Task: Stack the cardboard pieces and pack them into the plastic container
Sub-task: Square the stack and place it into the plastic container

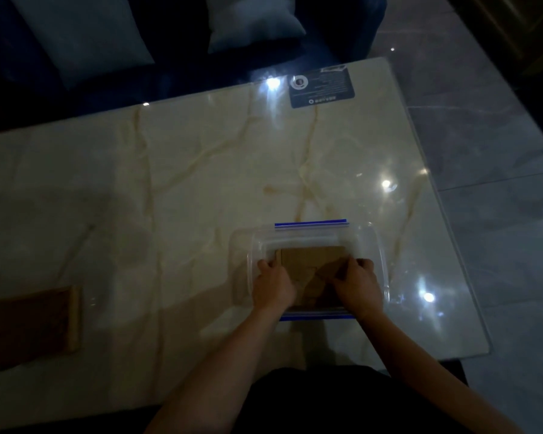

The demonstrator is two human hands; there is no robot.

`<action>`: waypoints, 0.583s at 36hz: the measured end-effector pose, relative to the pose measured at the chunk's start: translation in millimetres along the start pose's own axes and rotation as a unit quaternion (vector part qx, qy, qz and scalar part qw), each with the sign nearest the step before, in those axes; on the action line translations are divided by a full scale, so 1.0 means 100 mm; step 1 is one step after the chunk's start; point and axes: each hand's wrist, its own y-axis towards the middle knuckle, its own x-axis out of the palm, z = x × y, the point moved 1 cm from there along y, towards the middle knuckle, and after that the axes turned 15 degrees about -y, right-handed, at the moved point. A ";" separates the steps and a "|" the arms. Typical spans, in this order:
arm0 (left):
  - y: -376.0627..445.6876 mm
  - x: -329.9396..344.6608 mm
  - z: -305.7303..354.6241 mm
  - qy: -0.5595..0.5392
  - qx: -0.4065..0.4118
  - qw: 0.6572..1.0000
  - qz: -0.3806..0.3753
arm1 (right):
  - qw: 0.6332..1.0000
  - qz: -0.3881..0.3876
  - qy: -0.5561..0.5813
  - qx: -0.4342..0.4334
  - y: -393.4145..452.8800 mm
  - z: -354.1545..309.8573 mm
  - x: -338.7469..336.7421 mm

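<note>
A clear plastic container with blue clips on its far and near sides sits on the marble table at the right of centre. Brown cardboard pieces lie flat inside it. My left hand grips the stack's left edge and my right hand grips its right edge, both reaching down into the container. Their palms cover the near part of the stack. Another brown cardboard pile lies at the table's left edge.
The marble table is glossy with bright light reflections. A dark printed card lies at its far right corner. A dark sofa with pale cushions stands behind the table. Grey floor tiles lie to the right.
</note>
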 end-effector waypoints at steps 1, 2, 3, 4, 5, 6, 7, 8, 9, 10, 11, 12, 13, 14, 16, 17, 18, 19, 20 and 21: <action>0.01 -0.01 0.00 -0.016 -0.008 1.000 -0.004 | 1.000 -0.001 0.011 -0.001 0.00 0.00 -0.01; 0.01 -0.01 0.00 -0.034 -0.016 0.999 -0.005 | 1.000 0.002 0.024 0.000 0.00 -0.01 -0.02; 0.02 -0.02 0.01 -0.051 -0.023 0.998 -0.001 | 0.999 0.005 0.040 0.003 0.00 -0.01 -0.03; 0.02 -0.03 0.02 -0.066 -0.030 0.997 0.003 | 0.998 0.007 0.056 0.003 0.00 -0.01 -0.04; 0.02 -0.04 0.02 -0.082 -0.039 0.996 0.004 | 0.997 0.005 0.071 0.000 0.01 -0.01 -0.04; 0.02 -0.05 0.03 -0.100 -0.048 0.994 0.002 | 0.997 0.001 0.081 -0.007 0.02 -0.01 -0.05; 0.02 -0.06 0.03 -0.121 -0.055 0.991 -0.002 | 0.996 -0.005 0.088 -0.014 0.02 0.00 -0.05; 0.01 -0.07 0.03 -0.143 -0.061 0.988 -0.008 | 0.995 -0.010 0.093 -0.019 0.02 0.00 -0.06; 0.00 -0.07 0.02 -0.163 -0.064 0.985 -0.015 | 0.995 -0.014 0.097 -0.020 0.02 0.00 -0.06; -0.01 -0.07 0.02 -0.180 -0.063 0.982 -0.020 | 0.994 -0.017 0.102 -0.019 0.02 0.00 -0.07; -0.02 -0.07 0.02 -0.195 -0.059 0.979 -0.026 | 0.994 -0.018 0.108 -0.019 0.01 0.00 -0.07; -0.03 -0.06 0.01 -0.209 -0.054 0.976 -0.033 | 0.993 -0.019 0.113 -0.019 0.01 0.00 -0.07; -0.05 -0.06 0.00 -0.224 -0.049 0.973 -0.038 | 0.993 -0.019 0.117 -0.021 0.01 0.00 -0.08; -0.06 -0.05 -0.01 -0.237 -0.045 0.969 -0.041 | 0.992 -0.020 0.121 -0.023 0.01 0.00 -0.09; -0.08 -0.06 -0.03 -0.252 -0.040 0.966 -0.040 | 0.991 -0.023 0.130 -0.029 0.02 0.01 -0.11; -0.08 -0.06 -0.03 -0.252 -0.039 0.966 -0.040 | 0.990 -0.026 0.134 -0.031 0.02 0.01 -0.12; -0.08 -0.06 -0.04 -0.247 -0.037 0.967 -0.038 | 0.990 -0.030 0.137 -0.032 0.02 0.01 -0.13; -0.08 -0.06 -0.05 -0.241 -0.036 0.969 -0.036 | 0.989 -0.037 0.138 -0.034 0.01 0.01 -0.14; -0.07 -0.06 -0.05 -0.237 -0.034 0.970 -0.034 | 0.989 -0.044 0.134 -0.038 0.00 0.01 -0.15; -0.08 -0.07 -0.05 -0.233 -0.033 0.971 -0.033 | 0.990 -0.047 0.126 -0.045 -0.01 0.00 -0.17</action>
